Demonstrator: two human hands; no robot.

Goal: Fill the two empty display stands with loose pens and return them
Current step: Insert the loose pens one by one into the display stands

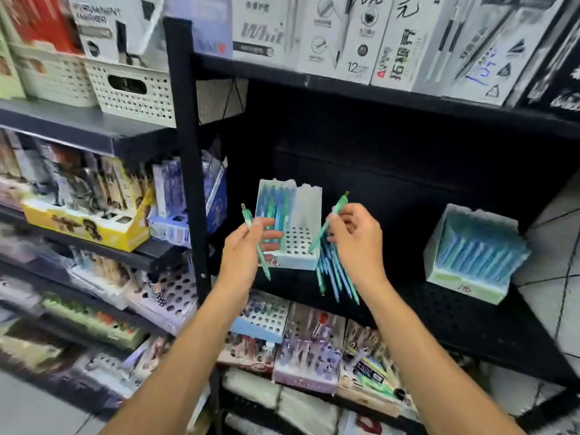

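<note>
1. Your left hand (248, 246) pinches one green pen (255, 243).
2. Your right hand (354, 237) grips a bundle of pens (332, 271), one raised.
3. The part-filled display stand (290, 227) sits between both hands; the filled stand (474, 252) stands well right.
4. Box above (110, 29) reads "PERMANENT MARKER".

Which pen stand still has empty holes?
The middle stand by the hands: its right side shows bare holes. The stand on the right looks full of pens.

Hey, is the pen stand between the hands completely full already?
No. The stand holds pens only in its left part, and open holes show on its right, while the left hand and right hand each hold pens.
</note>
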